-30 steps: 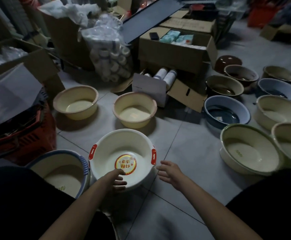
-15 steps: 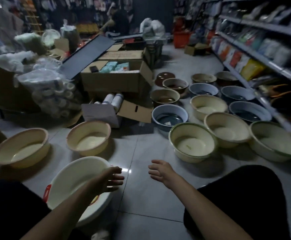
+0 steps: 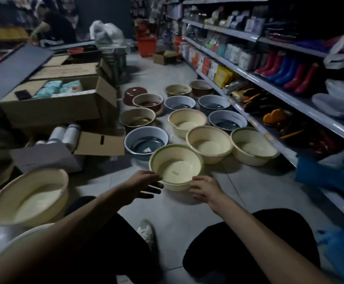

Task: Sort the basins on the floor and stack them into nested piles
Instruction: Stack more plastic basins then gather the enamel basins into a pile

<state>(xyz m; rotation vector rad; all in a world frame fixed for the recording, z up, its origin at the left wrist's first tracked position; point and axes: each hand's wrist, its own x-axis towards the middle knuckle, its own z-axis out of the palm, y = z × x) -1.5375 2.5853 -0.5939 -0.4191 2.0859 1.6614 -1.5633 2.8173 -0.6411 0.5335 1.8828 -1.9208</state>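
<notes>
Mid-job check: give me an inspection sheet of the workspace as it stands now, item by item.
Surface: grey tiled floor, with basins spread across it.
Job's things: green-rimmed basin nearest; cream basins just behind it; blue-grey basins and brown basins farther back; a large cream basin at the left.
Clutter: cardboard boxes and rolls left of the basins.
Grippers: left hand and right hand, both with fingers relaxed, at the green-rimmed basin's near rim; contact unclear.
Cables: nothing seen.
Surroundings: stocked shop shelves on the right; another person at the far left.
</notes>
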